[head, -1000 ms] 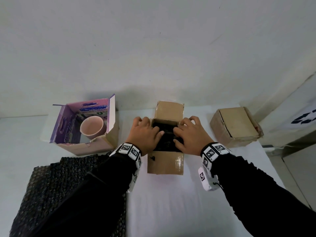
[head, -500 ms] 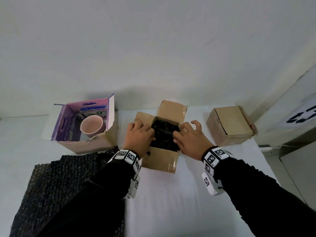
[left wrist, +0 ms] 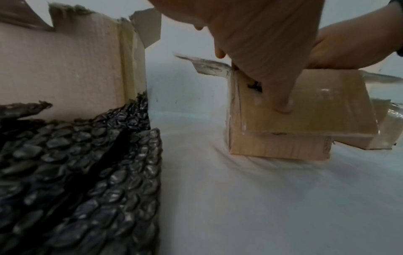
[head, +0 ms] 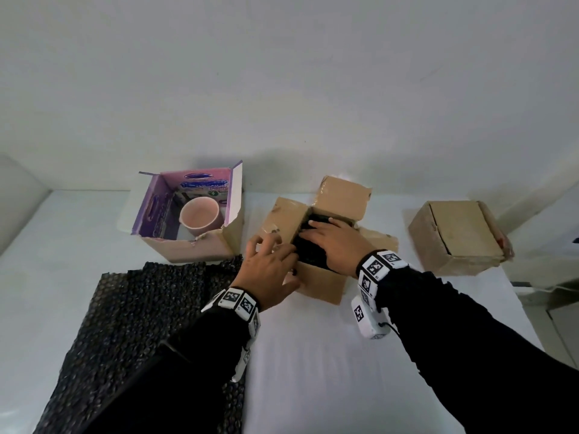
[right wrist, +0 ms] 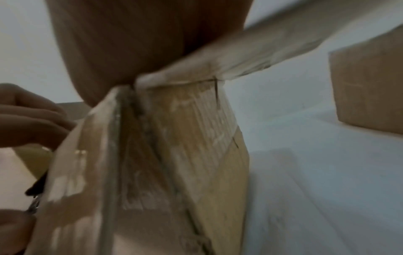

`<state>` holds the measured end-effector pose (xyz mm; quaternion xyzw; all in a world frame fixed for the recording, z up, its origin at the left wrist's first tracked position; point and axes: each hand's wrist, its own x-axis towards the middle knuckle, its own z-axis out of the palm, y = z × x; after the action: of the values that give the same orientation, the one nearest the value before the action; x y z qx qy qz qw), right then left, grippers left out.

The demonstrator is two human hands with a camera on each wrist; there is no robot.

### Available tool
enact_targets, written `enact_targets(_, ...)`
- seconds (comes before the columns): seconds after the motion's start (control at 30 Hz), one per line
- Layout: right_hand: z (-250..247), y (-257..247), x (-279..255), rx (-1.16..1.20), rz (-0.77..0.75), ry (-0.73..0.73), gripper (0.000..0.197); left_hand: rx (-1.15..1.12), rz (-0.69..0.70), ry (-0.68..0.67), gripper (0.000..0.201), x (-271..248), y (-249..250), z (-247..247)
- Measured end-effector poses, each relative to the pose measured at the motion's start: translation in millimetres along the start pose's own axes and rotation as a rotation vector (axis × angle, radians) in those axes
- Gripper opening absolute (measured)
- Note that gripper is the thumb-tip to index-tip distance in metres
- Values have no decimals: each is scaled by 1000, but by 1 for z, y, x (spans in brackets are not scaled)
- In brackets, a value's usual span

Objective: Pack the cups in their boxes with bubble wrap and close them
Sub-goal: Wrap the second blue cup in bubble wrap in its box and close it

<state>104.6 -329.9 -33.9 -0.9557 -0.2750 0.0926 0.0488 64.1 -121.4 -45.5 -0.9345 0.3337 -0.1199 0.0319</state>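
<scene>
The open brown middle box (head: 316,281) stands mid-table with its flaps spread out. Black bubble wrap (head: 308,252) fills its inside; any cup under it is hidden. My right hand (head: 333,244) lies flat on that wrap, fingers straight, pressing down. My left hand (head: 269,266) grips the box's near-left corner, fingers over the left flap (head: 283,219) and thumb (left wrist: 281,103) pressed on the front face. A pink cup (head: 200,216) sits unwrapped in the open purple box (head: 188,247) at the left.
A closed brown box (head: 457,236) stands at the right, near the table's right edge. A large sheet of black bubble wrap (head: 141,324) lies flat at the near left, touching the purple box. White table (head: 313,371) in front of me, wall close behind the boxes.
The middle box has turned and its left flap has folded outward. My left hand left the opening for the near-left corner; my right hand slid onto the wrap inside.
</scene>
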Motion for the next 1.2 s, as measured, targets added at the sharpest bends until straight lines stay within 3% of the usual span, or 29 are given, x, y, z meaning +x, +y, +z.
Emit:
enact_targets(0.23, -4, -3, 17, -138, 3, -2, 37, 23, -49, 31, 38, 8, 6, 11)
enact_targets(0.43, -1, 0, 11, -127, 20, 13, 37, 36, -32, 16, 28, 17, 6, 11)
enact_targets(0.67, 10, 2, 4, -18, 37, 126, 44, 40, 3, -5, 39, 12, 8, 17)
enact_targets(0.77, 12, 4, 7, -112, 40, 99, 37, 62, 10, -19, 36, 16, 7, 16)
enact_targets(0.9, 11, 2, 8, -35, 85, 36, 41, 40, -7, -18, 30, 19, 6, 13)
enact_targets(1.07, 20, -10, -18, 149, 164, 410, 28, 37, -15, 3, 27, 19, 5, 12)
enact_targets(1.2, 32, -10, -44, 135, 78, 434, 37, 30, 2, -2, 27, 22, 2, 9)
